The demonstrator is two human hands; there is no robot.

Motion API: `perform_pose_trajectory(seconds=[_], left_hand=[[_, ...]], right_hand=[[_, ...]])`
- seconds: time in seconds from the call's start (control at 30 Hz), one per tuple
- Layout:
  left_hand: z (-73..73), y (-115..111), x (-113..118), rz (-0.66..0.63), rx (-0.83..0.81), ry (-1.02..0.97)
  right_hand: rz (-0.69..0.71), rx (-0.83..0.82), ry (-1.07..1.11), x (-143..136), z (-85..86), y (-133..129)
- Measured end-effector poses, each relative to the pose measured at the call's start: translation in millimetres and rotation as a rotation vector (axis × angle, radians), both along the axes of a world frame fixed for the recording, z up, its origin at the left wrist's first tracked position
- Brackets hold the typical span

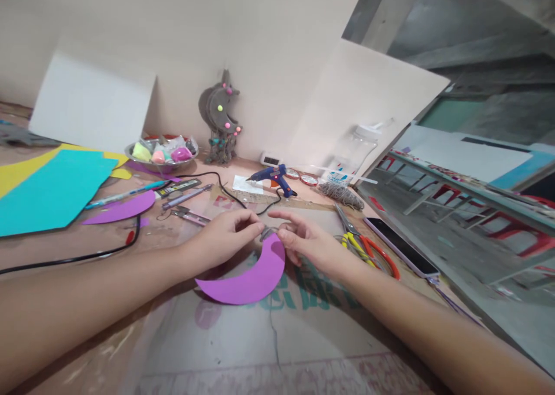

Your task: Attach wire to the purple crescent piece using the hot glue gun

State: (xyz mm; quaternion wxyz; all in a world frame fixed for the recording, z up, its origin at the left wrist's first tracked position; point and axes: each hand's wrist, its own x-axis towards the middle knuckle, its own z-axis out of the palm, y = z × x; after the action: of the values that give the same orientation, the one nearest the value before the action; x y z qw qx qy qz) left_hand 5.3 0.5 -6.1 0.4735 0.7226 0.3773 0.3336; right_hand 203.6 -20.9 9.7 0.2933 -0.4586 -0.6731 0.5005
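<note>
A purple crescent-shaped cutout (pixel 255 279) is held up by its upper tip between my hands. Grey yarn (pixel 267 232) is wound around that tip, and a loose strand (pixel 274 331) trails below over the board. My left hand (pixel 234 233) is closed, thumb and forefinger pinched on the yarn at the tip. On the other side, my right hand (pixel 310 242) grips the crescent's tip between the thumb and a finger behind it, with the forefinger stretched out. The exact contact of the fingertips is partly hidden.
A blue glue gun (pixel 277 179) lies behind my hands, its black cord running left. To the right are scissors (pixel 358 239), a phone (pixel 403 247) and a yarn bundle (pixel 342 195). Leftward lie turquoise sheets (pixel 56 192), pens and a bowl of clay (pixel 162 161). A decorated moon (pixel 221 114) stands behind.
</note>
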Motion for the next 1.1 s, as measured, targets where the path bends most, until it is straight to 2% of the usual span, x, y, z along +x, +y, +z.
perform_pose_trajectory(seconds=[0.1, 0.2, 0.33, 0.47, 0.7, 0.9, 1.1], left_hand=[[2.3, -0.4, -0.3, 0.005, -0.003, 0.021], [3.7, -0.5, -1.2, 0.019, 0.007, 0.051], [0.5, 1.7, -2.0, 0.008, 0.042, 0.04], [-2.0, 3.0, -2.0, 0.018, 0.062, 0.032], [-1.8, 2.1, -2.0, 0.019, 0.064, 0.031], [-3.5, 3.8, -2.6, 0.021, 0.078, 0.037], [-2.3, 4.1, -2.5, 0.018, 0.079, 0.037]], right_hand=[[-0.083, 0.18, -0.078, 3.4, -2.4, 1.6], [-0.186, 0.492, -0.304, 6.8, -0.2, -4.1], [-0.032, 0.87, -0.604, 7.0, 5.8, -17.1], [0.045, 1.054, -0.757, 6.6, 10.6, -22.5], [0.089, 1.039, -0.848, 8.3, 12.6, -23.3], [0.046, 0.807, -0.748, 6.8, 14.0, -24.7], [-0.06, 0.564, -0.704, 9.8, 7.5, -12.3]])
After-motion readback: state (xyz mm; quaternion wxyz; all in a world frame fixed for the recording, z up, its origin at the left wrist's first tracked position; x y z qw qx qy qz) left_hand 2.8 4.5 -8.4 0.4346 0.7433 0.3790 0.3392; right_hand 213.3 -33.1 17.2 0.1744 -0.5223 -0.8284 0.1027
